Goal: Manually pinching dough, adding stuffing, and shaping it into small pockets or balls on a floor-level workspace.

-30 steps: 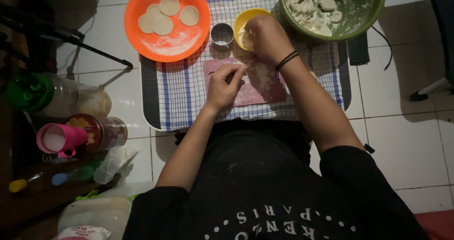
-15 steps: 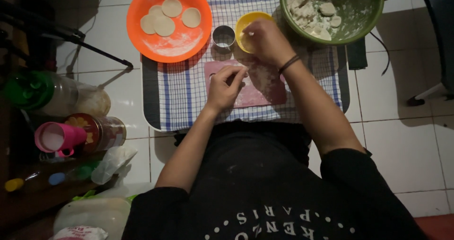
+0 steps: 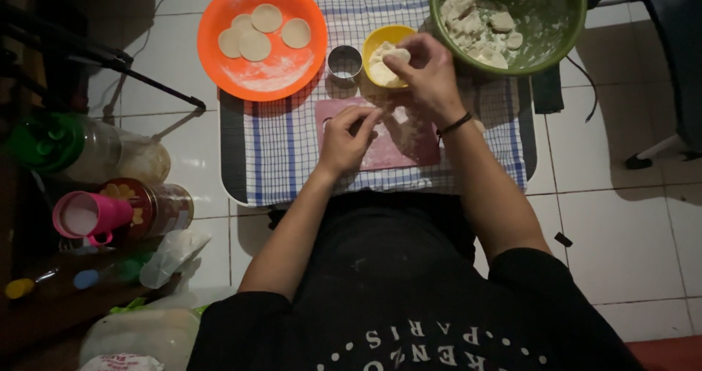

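Pink mat (image 3: 380,152) on a checked cloth (image 3: 285,152), both hands working dough.
Right hand (image 3: 428,78) pinches a dough piece (image 3: 384,64) over the yellow bowl (image 3: 376,38); left hand (image 3: 347,137), fingers curled together, presses the mat.

On the floor at the left lie a clear plastic jar with a green lid (image 3: 69,146), a labelled red-brown jar (image 3: 153,206), and a white printed plastic bag (image 3: 124,338) below them.

Home kitchen floor, white tiles (image 3: 621,217), dough bowl (image 3: 556,20)
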